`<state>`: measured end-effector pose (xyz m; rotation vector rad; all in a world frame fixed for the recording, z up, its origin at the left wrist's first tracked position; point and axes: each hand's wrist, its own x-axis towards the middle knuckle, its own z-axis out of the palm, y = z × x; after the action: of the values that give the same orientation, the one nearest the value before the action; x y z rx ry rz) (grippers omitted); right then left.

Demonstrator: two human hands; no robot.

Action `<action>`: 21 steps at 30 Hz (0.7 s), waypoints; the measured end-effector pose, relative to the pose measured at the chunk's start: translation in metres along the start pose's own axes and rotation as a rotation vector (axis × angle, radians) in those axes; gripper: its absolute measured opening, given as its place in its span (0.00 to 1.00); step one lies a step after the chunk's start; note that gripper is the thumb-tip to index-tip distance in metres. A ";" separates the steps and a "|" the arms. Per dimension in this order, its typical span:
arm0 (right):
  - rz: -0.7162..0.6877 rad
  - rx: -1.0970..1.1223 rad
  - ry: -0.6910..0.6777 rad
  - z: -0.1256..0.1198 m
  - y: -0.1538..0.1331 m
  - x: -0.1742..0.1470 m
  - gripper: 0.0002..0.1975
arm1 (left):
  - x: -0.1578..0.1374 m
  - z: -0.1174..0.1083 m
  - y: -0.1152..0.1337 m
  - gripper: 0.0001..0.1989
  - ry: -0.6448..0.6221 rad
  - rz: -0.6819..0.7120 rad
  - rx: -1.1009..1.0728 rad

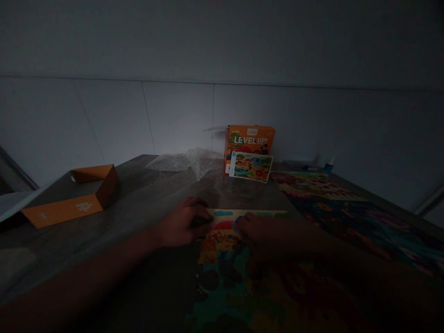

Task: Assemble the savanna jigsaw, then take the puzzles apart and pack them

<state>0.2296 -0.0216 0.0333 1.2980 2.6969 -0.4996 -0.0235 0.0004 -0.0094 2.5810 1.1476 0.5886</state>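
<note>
A colourful jigsaw puzzle [222, 252] with animal pictures lies in front of me, its lower part lost in deep shadow. At its upper left corner is my left hand [182, 224], with fingers curled and thumb against the puzzle's edge. My right hand [265, 231] rests over the puzzle's upper right part, its fingers bunched and their tips down near a red and blue patch. Whether a loose piece is under those fingertips is too dark to see.
Behind the puzzle, an orange "LEVEL UP!" box [251, 134] stands upright with a picture card [251, 166] leaning on it. Bubble wrap [189, 161] lies beside it. An orange box tray [65, 208] sits left; another colourful puzzle [347, 217] and a small bottle [329, 165] are right.
</note>
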 end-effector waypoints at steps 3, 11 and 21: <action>-0.081 0.043 0.015 0.005 0.000 0.003 0.15 | -0.004 0.000 0.023 0.18 -0.080 0.118 -0.040; -0.155 0.261 -0.008 0.006 -0.001 0.009 0.08 | -0.007 0.005 0.043 0.25 -0.172 0.154 -0.068; 0.048 0.151 0.407 0.037 0.008 0.037 0.27 | -0.001 0.006 0.017 0.24 -0.092 0.061 0.003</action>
<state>0.2105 -0.0019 -0.0125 1.6610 2.9877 -0.4867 -0.0102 -0.0122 -0.0082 2.6236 1.0449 0.4765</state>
